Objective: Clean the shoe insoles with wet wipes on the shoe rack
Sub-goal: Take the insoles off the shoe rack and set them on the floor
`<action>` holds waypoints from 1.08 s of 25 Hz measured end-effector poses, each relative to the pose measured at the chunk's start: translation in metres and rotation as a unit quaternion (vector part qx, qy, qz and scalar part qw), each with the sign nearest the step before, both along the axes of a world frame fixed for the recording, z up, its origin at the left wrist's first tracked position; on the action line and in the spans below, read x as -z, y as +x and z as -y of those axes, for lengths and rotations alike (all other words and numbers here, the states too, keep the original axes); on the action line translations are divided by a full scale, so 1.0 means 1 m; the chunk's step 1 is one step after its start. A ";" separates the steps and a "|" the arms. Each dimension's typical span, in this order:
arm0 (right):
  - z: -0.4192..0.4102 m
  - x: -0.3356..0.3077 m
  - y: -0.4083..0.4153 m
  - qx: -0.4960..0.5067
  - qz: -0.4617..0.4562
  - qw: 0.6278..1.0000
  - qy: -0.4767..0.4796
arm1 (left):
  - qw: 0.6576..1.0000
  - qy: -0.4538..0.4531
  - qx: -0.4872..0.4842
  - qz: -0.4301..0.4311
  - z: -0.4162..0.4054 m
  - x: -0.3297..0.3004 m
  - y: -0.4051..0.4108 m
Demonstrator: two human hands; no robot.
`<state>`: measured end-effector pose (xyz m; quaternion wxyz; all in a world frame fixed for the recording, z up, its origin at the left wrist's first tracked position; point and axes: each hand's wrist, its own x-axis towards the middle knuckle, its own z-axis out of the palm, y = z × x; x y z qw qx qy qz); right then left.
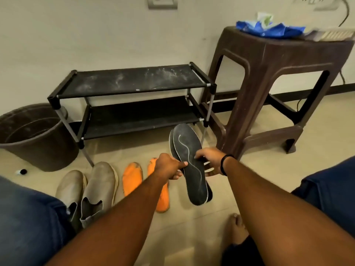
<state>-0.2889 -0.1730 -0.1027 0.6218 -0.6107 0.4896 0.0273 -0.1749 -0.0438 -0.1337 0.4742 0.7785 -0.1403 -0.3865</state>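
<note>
Both hands are busy here: the left hand (169, 167) pinches the edge of a pair of dark insoles (189, 164) stacked together, and the right hand (211, 160) grips them from the other side, held up over the floor just in front of the shoe rack (132, 100). Biggest risk I'd guess is the under one sliding out, since they're only pinched mid-length. Also that top shelf looks dusty, so setting them down there could dirty them again. The wipes pack (269, 28) sits up on the brown stool (272, 77), well apart – a reach away. The bucket (34, 137) on the left looks empty, as far as I can see.
</note>
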 end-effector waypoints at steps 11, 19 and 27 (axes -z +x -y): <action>0.043 0.086 0.026 0.030 -0.165 0.970 -0.175 | 0.992 0.123 0.002 0.029 0.045 0.109 0.052; 0.060 0.143 0.033 0.009 -0.238 0.944 -0.230 | 0.983 0.167 0.043 0.058 0.049 0.192 0.067; 0.056 0.162 0.027 0.012 -0.306 0.900 -0.310 | 0.974 0.191 0.066 0.100 0.048 0.184 0.062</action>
